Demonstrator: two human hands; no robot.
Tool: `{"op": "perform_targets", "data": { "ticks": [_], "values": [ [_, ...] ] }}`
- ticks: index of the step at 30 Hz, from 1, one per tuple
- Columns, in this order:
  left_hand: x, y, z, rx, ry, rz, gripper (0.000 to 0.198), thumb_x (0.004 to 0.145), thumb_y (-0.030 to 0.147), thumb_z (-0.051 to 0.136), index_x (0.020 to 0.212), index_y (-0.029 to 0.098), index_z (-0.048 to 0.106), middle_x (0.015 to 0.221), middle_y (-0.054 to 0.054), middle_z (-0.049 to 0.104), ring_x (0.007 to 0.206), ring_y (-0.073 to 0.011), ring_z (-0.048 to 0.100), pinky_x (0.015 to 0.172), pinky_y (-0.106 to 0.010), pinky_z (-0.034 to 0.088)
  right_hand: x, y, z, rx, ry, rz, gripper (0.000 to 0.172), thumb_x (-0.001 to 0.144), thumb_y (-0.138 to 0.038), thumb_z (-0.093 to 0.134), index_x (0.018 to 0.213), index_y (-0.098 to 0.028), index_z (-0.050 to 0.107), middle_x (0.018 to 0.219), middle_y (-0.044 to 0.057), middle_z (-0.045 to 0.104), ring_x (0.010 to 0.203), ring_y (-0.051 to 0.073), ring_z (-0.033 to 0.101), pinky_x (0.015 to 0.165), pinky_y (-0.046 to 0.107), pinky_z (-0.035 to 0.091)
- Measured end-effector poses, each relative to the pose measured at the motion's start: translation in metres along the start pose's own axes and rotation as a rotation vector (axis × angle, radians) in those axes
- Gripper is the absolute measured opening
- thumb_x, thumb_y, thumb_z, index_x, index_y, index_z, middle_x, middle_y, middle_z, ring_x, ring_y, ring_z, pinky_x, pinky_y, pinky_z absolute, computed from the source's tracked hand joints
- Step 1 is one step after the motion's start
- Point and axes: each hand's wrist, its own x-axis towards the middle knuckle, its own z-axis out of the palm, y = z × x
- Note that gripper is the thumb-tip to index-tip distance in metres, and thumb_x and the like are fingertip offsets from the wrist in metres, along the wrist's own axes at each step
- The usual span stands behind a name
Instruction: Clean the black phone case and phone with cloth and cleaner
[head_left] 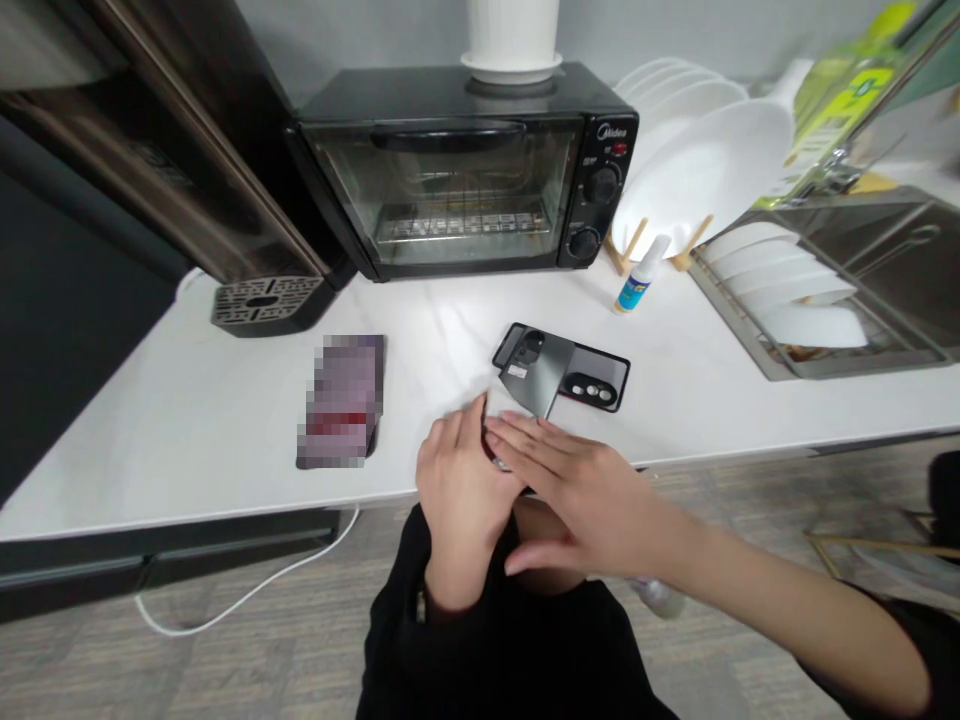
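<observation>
Both hands, left (pixel 457 490) and right (pixel 577 490), pinch a small, mostly hidden item at the near surface (pixel 187 420) edge; grey phone (pixel 536 375) and case (pixel 592 380) lie just beyond, not yet joined.

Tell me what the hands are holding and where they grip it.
Both the left hand and right hand hold a phone by its near end.
</observation>
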Motion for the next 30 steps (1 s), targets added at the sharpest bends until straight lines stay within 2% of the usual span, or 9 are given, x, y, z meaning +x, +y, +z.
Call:
{"op": "perform_targets", "data": {
  "ticks": [3,8,10,12,15,19,22,25,30],
  "values": [
    [0.000,0.003,-0.001,-0.010,0.017,0.024,0.055,0.086,0.045,0.069,0.132,0.014,0.066,0.100,-0.010,0.075,0.093,-0.0321,0.066,0.083,-0.042,0.048,-0.008,0.022,-0.008,-0.032,-0.002,0.055,0.092,0.097,-0.074,0.051,0.163,-0.012,0.036,0.165,0.018,0.044,0.156,0.030,0.039,0.127,0.053,0.038],
    [0.000,0.001,-0.001,-0.050,0.044,0.033,0.062,0.081,0.052,0.076,0.130,0.014,0.066,0.089,-0.007,0.071,0.089,-0.0305,0.066,0.084,-0.041,0.049,0.027,0.075,-0.008,-0.192,0.123,0.320,0.092,0.098,-0.074,0.047,0.157,-0.003,0.044,0.160,0.028,0.046,0.152,0.039,0.043,0.124,0.061,0.039],
    [-0.001,-0.001,-0.001,-0.068,0.049,0.024,0.063,0.081,0.047,0.076,0.132,0.013,0.064,0.093,-0.008,0.072,0.090,-0.0306,0.067,0.085,-0.041,0.051,0.039,0.067,-0.002,-0.191,0.137,0.304,0.093,0.097,-0.075,0.048,0.155,-0.002,0.047,0.159,0.029,0.047,0.152,0.039,0.043,0.124,0.059,0.039],
    [-0.002,-0.003,-0.002,-0.074,0.025,0.032,0.057,0.083,0.039,0.074,0.132,0.012,0.064,0.100,-0.011,0.073,0.093,-0.0312,0.067,0.086,-0.042,0.052,0.040,0.046,0.005,-0.128,0.109,0.177,0.087,0.100,-0.070,0.049,0.155,-0.003,0.046,0.161,0.026,0.047,0.153,0.036,0.042,0.126,0.055,0.039],
    [-0.003,-0.004,-0.003,-0.066,-0.019,0.051,0.050,0.085,0.030,0.071,0.131,0.012,0.064,0.107,-0.013,0.074,0.099,-0.0323,0.067,0.088,-0.043,0.052,0.022,0.021,0.009,-0.012,0.068,-0.008,0.065,0.107,-0.051,0.049,0.155,-0.007,0.048,0.161,0.019,0.049,0.153,0.029,0.044,0.127,0.049,0.040],
    [-0.002,-0.001,-0.004,-0.094,-0.015,0.000,0.068,0.081,0.040,0.079,0.140,0.015,0.059,0.109,-0.010,0.072,0.104,-0.0338,0.069,0.093,-0.045,0.053,-0.005,0.035,0.003,0.077,0.211,0.031,0.035,0.109,-0.022,0.044,0.137,-0.022,0.065,0.143,0.006,0.070,0.138,0.020,0.062,0.118,0.042,0.053],
    [-0.002,0.000,-0.007,-0.165,-0.031,-0.032,0.071,0.082,0.038,0.080,0.146,0.021,0.052,0.112,-0.008,0.069,0.099,-0.0295,0.071,0.092,-0.042,0.055,-0.011,0.059,-0.003,0.034,0.359,0.277,0.028,0.109,-0.026,0.045,0.124,-0.024,0.069,0.131,0.007,0.076,0.122,0.023,0.073,0.103,0.042,0.061],
    [-0.003,-0.002,-0.010,-0.267,-0.020,-0.052,0.070,0.086,0.029,0.075,0.150,0.024,0.046,0.129,-0.010,0.067,0.109,-0.0294,0.071,0.095,-0.042,0.056,-0.005,0.082,-0.010,0.045,0.436,0.451,0.029,0.109,-0.037,0.041,0.117,-0.023,0.065,0.132,0.011,0.075,0.114,0.027,0.074,0.095,0.044,0.061],
    [-0.006,-0.008,-0.010,-0.566,0.010,-0.092,0.045,0.097,0.022,0.061,0.141,0.030,0.055,0.132,-0.003,0.073,0.110,-0.0221,0.073,0.093,-0.033,0.058,0.020,0.128,-0.025,0.124,0.312,0.452,0.048,0.109,-0.052,0.031,0.111,-0.019,0.066,0.105,0.012,0.077,0.092,0.028,0.073,0.087,0.043,0.056]
  ]
}}
